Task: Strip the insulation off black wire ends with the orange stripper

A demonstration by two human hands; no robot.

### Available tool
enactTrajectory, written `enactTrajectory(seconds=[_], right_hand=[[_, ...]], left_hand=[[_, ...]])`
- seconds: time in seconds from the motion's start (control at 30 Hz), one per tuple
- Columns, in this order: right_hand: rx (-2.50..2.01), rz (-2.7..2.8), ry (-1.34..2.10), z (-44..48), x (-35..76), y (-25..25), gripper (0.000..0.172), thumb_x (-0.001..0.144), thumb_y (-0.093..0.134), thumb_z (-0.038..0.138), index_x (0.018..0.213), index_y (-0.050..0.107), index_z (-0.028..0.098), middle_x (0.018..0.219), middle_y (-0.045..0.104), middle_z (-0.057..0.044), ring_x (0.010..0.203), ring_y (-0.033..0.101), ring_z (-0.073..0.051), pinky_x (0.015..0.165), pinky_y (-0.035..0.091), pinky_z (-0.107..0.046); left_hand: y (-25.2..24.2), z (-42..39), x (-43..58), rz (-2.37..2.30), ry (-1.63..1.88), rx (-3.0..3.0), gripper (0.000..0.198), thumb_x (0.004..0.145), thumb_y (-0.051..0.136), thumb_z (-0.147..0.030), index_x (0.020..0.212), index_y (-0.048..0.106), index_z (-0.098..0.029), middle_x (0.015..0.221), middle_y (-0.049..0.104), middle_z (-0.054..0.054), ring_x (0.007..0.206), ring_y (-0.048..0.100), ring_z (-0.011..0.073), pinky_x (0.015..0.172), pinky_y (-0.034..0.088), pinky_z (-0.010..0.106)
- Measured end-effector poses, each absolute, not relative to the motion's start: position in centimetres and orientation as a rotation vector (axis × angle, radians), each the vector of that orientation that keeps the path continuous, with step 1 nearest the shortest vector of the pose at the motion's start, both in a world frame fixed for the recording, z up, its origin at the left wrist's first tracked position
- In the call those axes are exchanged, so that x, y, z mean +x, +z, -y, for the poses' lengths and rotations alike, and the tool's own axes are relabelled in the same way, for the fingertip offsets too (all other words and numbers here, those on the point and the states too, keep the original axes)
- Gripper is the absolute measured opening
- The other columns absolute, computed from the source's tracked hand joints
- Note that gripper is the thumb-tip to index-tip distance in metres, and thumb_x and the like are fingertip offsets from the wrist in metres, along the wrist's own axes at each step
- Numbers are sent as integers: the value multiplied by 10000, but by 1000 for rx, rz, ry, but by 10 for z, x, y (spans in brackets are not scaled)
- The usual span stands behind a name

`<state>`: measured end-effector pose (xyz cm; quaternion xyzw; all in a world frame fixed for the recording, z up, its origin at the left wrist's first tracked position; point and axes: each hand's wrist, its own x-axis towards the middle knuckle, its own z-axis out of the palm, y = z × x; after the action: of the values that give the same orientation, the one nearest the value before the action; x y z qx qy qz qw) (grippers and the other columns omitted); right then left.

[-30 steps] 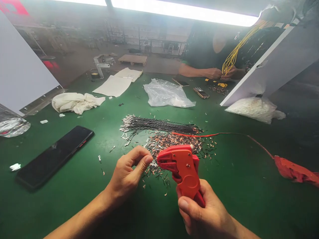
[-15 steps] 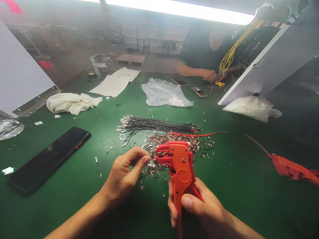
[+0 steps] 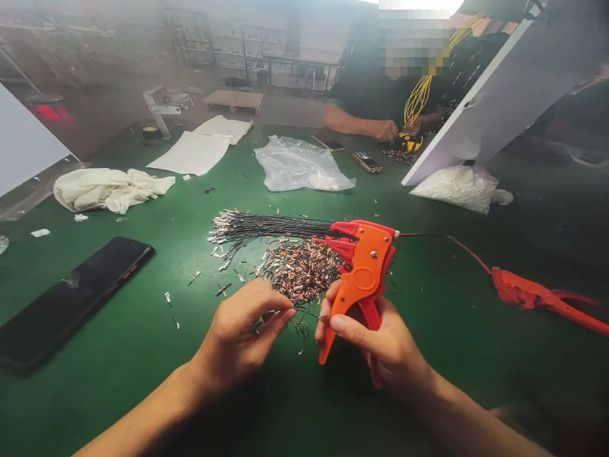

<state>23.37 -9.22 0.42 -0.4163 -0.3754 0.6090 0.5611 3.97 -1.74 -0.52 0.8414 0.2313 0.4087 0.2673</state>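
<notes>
My left hand [image 3: 247,327] is closed in a pinch on a thin black wire [image 3: 309,313], whose free end stretches toward the fingers of my other hand. Gripped around its handles, an orange and red wire stripper [image 3: 364,273] is in my right hand [image 3: 392,346], jaws pointing left. Just behind the left hand lies a heap of short wire clippings [image 3: 304,270], black with coppery ends. Behind that heap is a bundle of black wires [image 3: 280,225] with metal terminals at their left ends. The stripper's head covers the bundle's right end.
A phone [image 3: 76,298] lies at left, near a white cloth [image 3: 111,189]. Farther back are paper sheets [image 3: 195,151] and a plastic bag [image 3: 299,166]. A second red tool [image 3: 528,289] lies at right. Across the table, a co-worker's hand [image 3: 384,131] is near yellow wires [image 3: 419,101].
The stripper has moved right and up, away from my left hand, and tilted. The wire now shows between my hands. The view has shifted slightly.
</notes>
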Motion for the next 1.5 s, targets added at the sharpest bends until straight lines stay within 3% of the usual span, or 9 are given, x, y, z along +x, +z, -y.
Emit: enactTrajectory(seconds=[0.2, 0.43, 0.83, 0.97, 1.1, 1.27, 1.5], right_hand=[[-1069, 944, 1396, 92, 231, 1, 185, 811, 702, 254, 933, 574, 197, 801, 593, 1, 671, 650, -167, 585, 573, -308], [-1133, 1098, 1305, 93, 229, -1, 132, 805, 669, 200, 909, 587, 208, 788, 611, -1, 691, 635, -155, 634, 567, -294], [-1250, 1124, 1182, 95, 228, -1, 139, 765, 642, 207, 892, 588, 196, 740, 638, -7, 625, 659, -174, 587, 581, -313], [-1389, 1297, 797, 98, 229, -12, 93, 774, 612, 171, 862, 608, 202, 752, 666, -24, 648, 669, -189, 618, 573, -320], [-1377, 1616, 359, 98, 231, -13, 157, 777, 570, 97, 891, 605, 198, 716, 649, -20, 605, 616, -176, 569, 505, -295], [-1336, 1786, 168, 92, 230, -5, 173, 796, 536, 94, 945, 594, 160, 707, 629, -31, 568, 555, -163, 533, 434, -283], [-1437, 1782, -15, 86, 223, -14, 110, 800, 551, 138, 896, 577, 184, 683, 617, -10, 571, 543, -171, 557, 407, -290]], left_hand=[[-1, 25, 39, -593, 1136, 2337, 134, 841, 605, -19, 880, 600, -147, 670, 523, -7, 625, 445, 107, 567, 375, 229], [-3, 31, 39, -547, 1118, 2527, 169, 833, 603, -6, 904, 587, -159, 656, 523, -7, 608, 411, 118, 554, 350, 245], [-5, 31, 31, -510, 1107, 2770, 171, 812, 584, -6, 929, 616, -127, 614, 470, -1, 601, 340, 140, 526, 304, 258], [-4, 37, 37, -414, 1069, 2798, 135, 869, 501, -41, 933, 604, -101, 583, 481, 1, 564, 359, 143, 496, 295, 270], [-3, 45, 47, -426, 1066, 2702, 177, 906, 421, -63, 880, 576, -143, 571, 505, -6, 518, 431, 135, 484, 348, 248], [-13, 51, 51, -620, 1087, 2596, 207, 876, 414, -39, 808, 528, -198, 581, 533, -26, 502, 498, 111, 505, 387, 207], [-25, 54, 53, -816, 1036, 2593, 251, 800, 404, 30, 791, 478, -209, 609, 532, -38, 506, 470, 113, 498, 354, 224]])
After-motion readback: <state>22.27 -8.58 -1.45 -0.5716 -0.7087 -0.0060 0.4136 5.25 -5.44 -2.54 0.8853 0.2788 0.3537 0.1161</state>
